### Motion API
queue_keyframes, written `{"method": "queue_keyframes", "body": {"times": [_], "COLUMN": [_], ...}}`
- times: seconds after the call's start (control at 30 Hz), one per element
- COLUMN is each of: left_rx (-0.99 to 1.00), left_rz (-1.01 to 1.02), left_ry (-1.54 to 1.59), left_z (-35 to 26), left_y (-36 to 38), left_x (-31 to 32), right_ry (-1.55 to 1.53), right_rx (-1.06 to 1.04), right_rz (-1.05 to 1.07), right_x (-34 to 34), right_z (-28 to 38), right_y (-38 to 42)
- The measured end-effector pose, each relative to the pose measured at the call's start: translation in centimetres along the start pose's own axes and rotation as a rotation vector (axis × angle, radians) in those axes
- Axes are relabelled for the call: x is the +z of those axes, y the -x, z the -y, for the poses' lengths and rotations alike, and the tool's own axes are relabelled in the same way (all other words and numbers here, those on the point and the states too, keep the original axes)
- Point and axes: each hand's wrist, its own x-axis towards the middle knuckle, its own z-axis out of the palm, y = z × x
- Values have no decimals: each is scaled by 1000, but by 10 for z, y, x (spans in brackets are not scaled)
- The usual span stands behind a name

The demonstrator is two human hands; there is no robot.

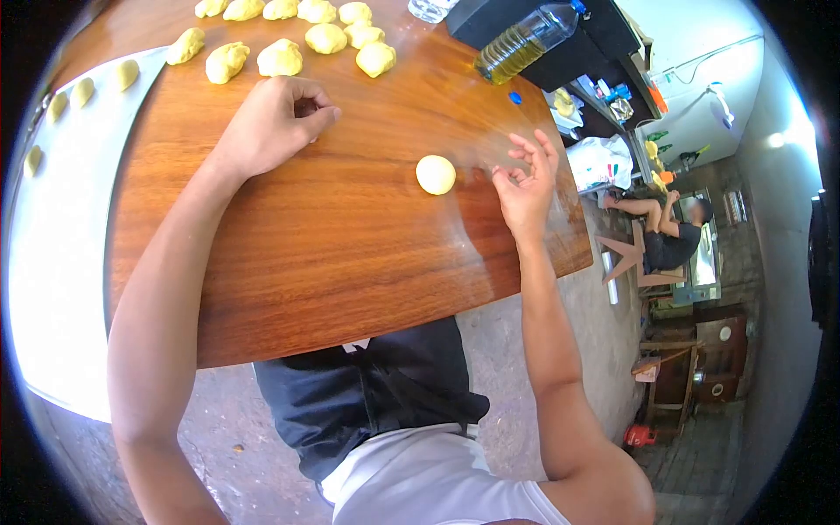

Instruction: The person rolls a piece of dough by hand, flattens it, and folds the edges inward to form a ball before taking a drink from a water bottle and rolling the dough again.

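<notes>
A smooth round ball of pale yellow dough (436, 175) rests on the wooden table (350, 254), between my two hands and touching neither. My left hand (278, 124) is loosely curled above the wood, just in front of the rough dough lumps. Only shadow shows in the gap between its thumb and fingers. To the right of the ball, my right hand (528, 185) is raised with its fingers bent and apart, holding nothing. The nearest rough yellow dough lump (280, 59) lies just beyond my left hand, among several others in uneven rows.
On the left, a white tray or sheet (66, 262) carries several small dough pieces (127, 75). An oil bottle (529, 42) lies at the back right, near a blue cap (514, 98). A white plastic bag (601, 163) and a seated person (674, 241) are beyond the right edge.
</notes>
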Motion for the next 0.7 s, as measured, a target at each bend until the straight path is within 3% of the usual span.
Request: {"method": "queue_keyframes", "body": {"times": [0.2,0.3,0.37,0.47,0.7], "left_rx": [16,23,18,33,13], "left_rz": [5,0,4,-10,-8], "left_ry": [-35,-49,-60,-42,-11], "left_z": [-1,0,1,2,0], "left_y": [0,0,-1,-1,-1], "left_x": [0,-1,-1,0,1], "right_ry": [-55,-316,20,277,159], "right_rx": [-7,107,-1,-59,116], "right_rz": [35,-4,-62,-22,234], "right_x": [5,8,0,-12,-11], "right_z": [10,1,-9,-16,-25], "right_y": [1,-1,-3,-2,-4]}}
